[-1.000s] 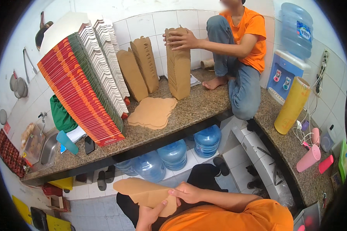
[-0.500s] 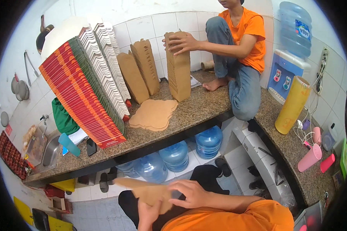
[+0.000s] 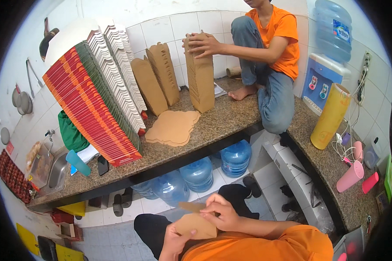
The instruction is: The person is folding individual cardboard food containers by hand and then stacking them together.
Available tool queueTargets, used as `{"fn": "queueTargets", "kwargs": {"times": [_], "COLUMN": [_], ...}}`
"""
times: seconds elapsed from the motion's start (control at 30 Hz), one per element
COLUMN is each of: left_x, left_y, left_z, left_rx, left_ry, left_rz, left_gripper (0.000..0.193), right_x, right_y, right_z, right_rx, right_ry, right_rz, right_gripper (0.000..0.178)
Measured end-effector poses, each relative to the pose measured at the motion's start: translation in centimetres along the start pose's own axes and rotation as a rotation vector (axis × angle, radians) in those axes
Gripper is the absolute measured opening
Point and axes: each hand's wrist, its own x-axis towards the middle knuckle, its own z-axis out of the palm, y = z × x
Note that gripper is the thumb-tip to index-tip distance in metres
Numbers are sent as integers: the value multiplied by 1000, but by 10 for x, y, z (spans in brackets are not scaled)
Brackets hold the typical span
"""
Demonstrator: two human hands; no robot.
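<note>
Over my lap I hold a partly folded brown cardboard box piece (image 3: 196, 227). My left hand (image 3: 174, 239) grips its left end, thumb on top. My right hand (image 3: 220, 213) pinches a raised flap at its upper right side. On the granite counter ahead lie flat brown cardboard blanks (image 3: 172, 128) in a small pile. Behind them stand tall stacks of folded brown cardboard pieces (image 3: 163, 74). A co-worker's hands (image 3: 202, 45) rest on top of another brown stack (image 3: 200, 82).
A tall stack of red and green printed boxes (image 3: 91, 104) leans at the left of the counter (image 3: 235, 113). Blue water jugs (image 3: 196, 175) stand underneath. To the right are a water dispenser (image 3: 322, 82), a yellow film roll (image 3: 331, 117) and pink cups (image 3: 349, 176).
The cardboard piece in my hands has been turned and folded further. My right hand has moved up to its flap. The co-worker's stack has tilted slightly left.
</note>
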Motion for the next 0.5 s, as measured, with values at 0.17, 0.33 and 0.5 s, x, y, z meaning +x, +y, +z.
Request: {"fn": "queueTargets", "kwargs": {"times": [0.17, 0.33, 0.5], "left_x": [4, -4, -26], "left_y": [34, 37, 61], "left_z": [-17, -29, 15], "left_rx": [175, 293, 187], "left_ry": [-104, -370, -289], "left_rz": [-182, -429, -263], "left_gripper": [34, 52, 16], "right_x": [26, 26, 35], "right_y": [-26, -38, -66], "right_z": [-11, -18, -30], "right_rx": [127, 25, 193], "right_ry": [-372, -705, -785], "right_rz": [-235, -334, -316], "right_gripper": [15, 10, 22]}}
